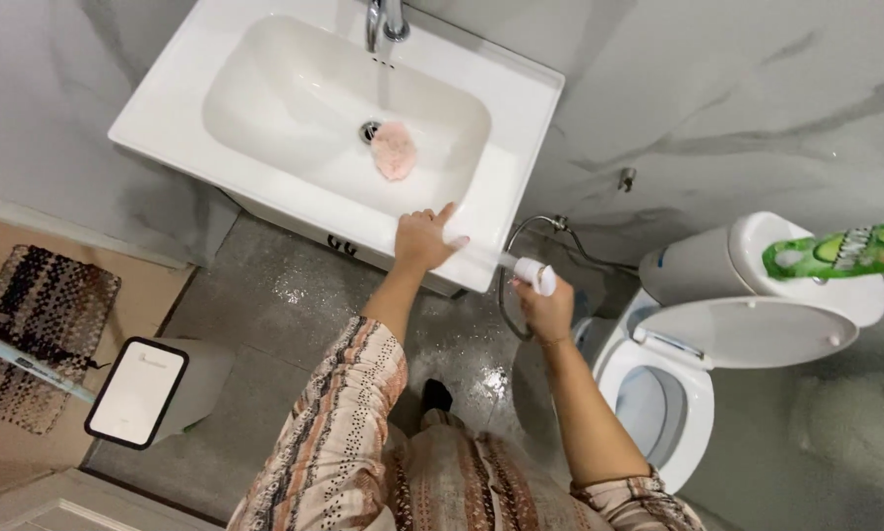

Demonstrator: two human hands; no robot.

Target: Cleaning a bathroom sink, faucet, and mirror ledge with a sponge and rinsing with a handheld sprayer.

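Near the middle of the frame, the person's left hand point(424, 239) is resting on the front edge of the white sink point(167, 103), fingers loosely spread and grasping nothing, the index finger pointing up toward the basin. Just to the right of it, the right hand point(548, 307) is clenching around the handle of a white spray nozzle point(534, 274), whose head is pointing toward the sink's lower right corner. A thin metal hose point(521, 234) is looping from the nozzle up to the marble wall behind it. Inside the basin, in the upper centre of the frame, a pink sponge point(394, 149) is lying just beside the drain, below the chrome tap point(387, 18). At the right of the frame a white toilet point(693, 393) is standing with its lid raised, and a green bottle point(840, 251) is lying across the top of its tank. Toward the lower left, a white bathroom scale point(137, 391) with a dark rim is sitting on the wet grey floor, near a woven mat point(39, 315). Both sleeves are showing a striped pattern at the bottom of the frame.
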